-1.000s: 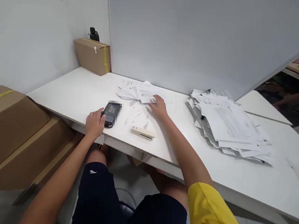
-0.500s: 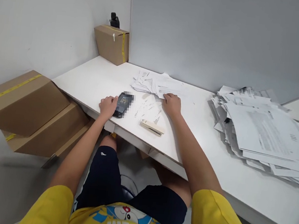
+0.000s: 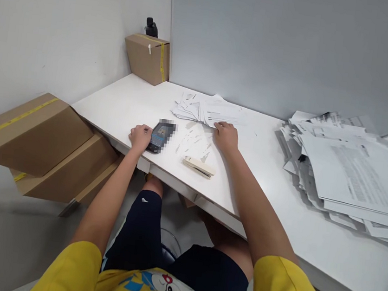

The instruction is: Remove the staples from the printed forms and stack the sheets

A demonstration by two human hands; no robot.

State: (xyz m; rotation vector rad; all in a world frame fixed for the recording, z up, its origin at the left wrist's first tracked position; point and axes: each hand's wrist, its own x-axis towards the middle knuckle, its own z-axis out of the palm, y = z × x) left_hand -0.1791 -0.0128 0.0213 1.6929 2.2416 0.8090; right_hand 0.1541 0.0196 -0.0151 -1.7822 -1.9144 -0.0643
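Observation:
My left hand [image 3: 140,138] rests at the desk's front edge with its fingers curled in, right up against the left side of a smartphone [image 3: 159,138]. Whether anything is inside those fingers is hidden. The phone lies face up with a lit screen, its upper right part pixelated. My right hand [image 3: 226,136] lies palm down on the desk, fingers stretched forward, the tips touching the near edge of some loose printed sheets [image 3: 220,113]. Between the two hands is a cream stapler [image 3: 198,166], with grey smudge-like marks on the desk just behind it.
On the right of the white desk [image 3: 266,191] sits a tall untidy stack of printed papers [image 3: 355,173]. A taped carton [image 3: 148,58] fills the back left corner, with a black bottle [image 3: 152,27] behind it. More cartons [image 3: 30,131] are piled beside the desk on the left.
The view has shifted slightly, so everything sits a little further right. My left hand has drawn its fingers off the phone's edge a little, and the phone screen looks different. My right hand stays put.

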